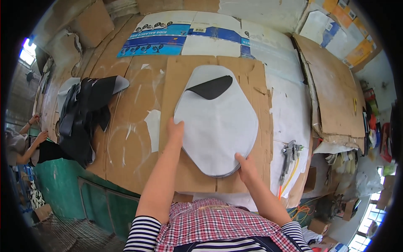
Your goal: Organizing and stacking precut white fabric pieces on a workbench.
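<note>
A stack of rounded, pale grey cut sheets (216,130) lies flat on brown cardboard. Near its far end a black flap (212,87) is folded over, apparently the dark underside of the top sheet. My left hand (176,130) grips the stack's left edge, thumb on top. At the lower right edge my right hand (247,166) pinches it, thumb also on top. The remaining fingers of both hands are mostly hidden at the side of or under the stack.
Black and grey sheet pieces (86,113) are heaped at the left. A spray gun (289,157) with a yellow hose lies at the right, near a raised cardboard stack (336,88). Blue-and-white printed cardboard (189,35) covers the far side. Another person's hands (40,136) show at far left.
</note>
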The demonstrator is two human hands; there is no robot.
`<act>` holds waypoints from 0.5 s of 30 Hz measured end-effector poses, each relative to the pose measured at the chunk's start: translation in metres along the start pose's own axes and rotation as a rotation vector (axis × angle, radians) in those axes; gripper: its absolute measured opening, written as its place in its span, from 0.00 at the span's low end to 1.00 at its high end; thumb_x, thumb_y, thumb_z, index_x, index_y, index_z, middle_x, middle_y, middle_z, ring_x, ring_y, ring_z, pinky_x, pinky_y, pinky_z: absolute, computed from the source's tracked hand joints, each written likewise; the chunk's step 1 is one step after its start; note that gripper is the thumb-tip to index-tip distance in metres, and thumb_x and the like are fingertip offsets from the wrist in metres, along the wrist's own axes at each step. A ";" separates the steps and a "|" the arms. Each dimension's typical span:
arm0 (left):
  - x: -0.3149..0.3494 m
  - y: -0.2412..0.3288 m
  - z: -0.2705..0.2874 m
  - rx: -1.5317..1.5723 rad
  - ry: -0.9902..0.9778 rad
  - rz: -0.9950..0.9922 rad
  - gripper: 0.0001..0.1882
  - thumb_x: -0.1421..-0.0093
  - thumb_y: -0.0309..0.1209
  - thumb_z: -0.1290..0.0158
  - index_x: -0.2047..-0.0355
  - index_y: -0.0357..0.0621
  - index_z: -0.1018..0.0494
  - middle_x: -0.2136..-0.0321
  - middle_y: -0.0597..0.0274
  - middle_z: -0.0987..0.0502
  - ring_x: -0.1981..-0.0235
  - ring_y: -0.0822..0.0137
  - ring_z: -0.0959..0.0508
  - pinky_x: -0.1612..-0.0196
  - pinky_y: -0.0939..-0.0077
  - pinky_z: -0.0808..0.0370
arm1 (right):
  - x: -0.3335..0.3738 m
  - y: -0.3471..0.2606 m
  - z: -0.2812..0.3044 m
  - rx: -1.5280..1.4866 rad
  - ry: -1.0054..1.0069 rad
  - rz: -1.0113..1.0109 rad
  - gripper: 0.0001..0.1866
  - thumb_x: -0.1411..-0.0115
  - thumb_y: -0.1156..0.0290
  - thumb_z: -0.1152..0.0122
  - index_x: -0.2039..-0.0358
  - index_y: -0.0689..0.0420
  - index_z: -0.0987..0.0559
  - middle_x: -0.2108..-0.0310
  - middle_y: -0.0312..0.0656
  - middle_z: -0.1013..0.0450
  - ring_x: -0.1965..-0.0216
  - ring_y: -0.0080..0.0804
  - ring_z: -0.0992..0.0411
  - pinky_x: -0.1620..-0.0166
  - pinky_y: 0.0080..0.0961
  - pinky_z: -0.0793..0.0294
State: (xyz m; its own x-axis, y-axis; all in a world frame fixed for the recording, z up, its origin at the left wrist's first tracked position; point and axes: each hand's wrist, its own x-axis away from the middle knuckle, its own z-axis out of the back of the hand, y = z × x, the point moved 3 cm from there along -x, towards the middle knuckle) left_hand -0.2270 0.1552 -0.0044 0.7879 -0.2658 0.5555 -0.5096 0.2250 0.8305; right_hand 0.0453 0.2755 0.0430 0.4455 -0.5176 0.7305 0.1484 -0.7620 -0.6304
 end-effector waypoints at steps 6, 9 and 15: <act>0.033 0.003 -0.004 -0.147 0.111 -0.126 0.22 0.47 0.22 0.53 0.50 0.34 0.38 0.54 0.50 0.31 0.54 0.58 0.29 0.52 0.67 0.33 | -0.012 -0.029 0.038 0.680 0.092 -0.062 0.17 0.45 0.70 0.43 0.56 0.63 0.30 0.63 0.44 0.27 0.66 0.32 0.27 0.61 0.28 0.27; 0.045 0.016 -0.010 -0.180 0.183 -0.104 0.24 0.48 0.22 0.52 0.49 0.35 0.39 0.50 0.49 0.35 0.50 0.54 0.33 0.49 0.67 0.36 | -0.027 -0.095 0.026 0.803 0.228 0.492 0.15 0.44 0.68 0.44 0.59 0.63 0.29 0.68 0.42 0.27 0.70 0.31 0.27 0.64 0.26 0.26; 0.116 0.002 -0.058 -1.157 -0.029 -0.930 0.31 0.49 0.38 0.49 0.44 0.47 0.42 0.41 0.51 0.48 0.41 0.43 0.48 0.45 0.38 0.51 | -0.093 -0.098 -0.089 0.046 -0.229 0.140 0.16 0.43 0.71 0.47 0.56 0.66 0.32 0.58 0.45 0.32 0.58 0.38 0.30 0.54 0.30 0.28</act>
State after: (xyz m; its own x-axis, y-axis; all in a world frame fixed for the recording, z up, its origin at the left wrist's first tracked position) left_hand -0.1163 0.1793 0.0594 0.6553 -0.7440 -0.1310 0.7230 0.5675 0.3939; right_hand -0.0888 0.3636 0.0605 0.6516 -0.5111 0.5606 0.1094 -0.6680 -0.7361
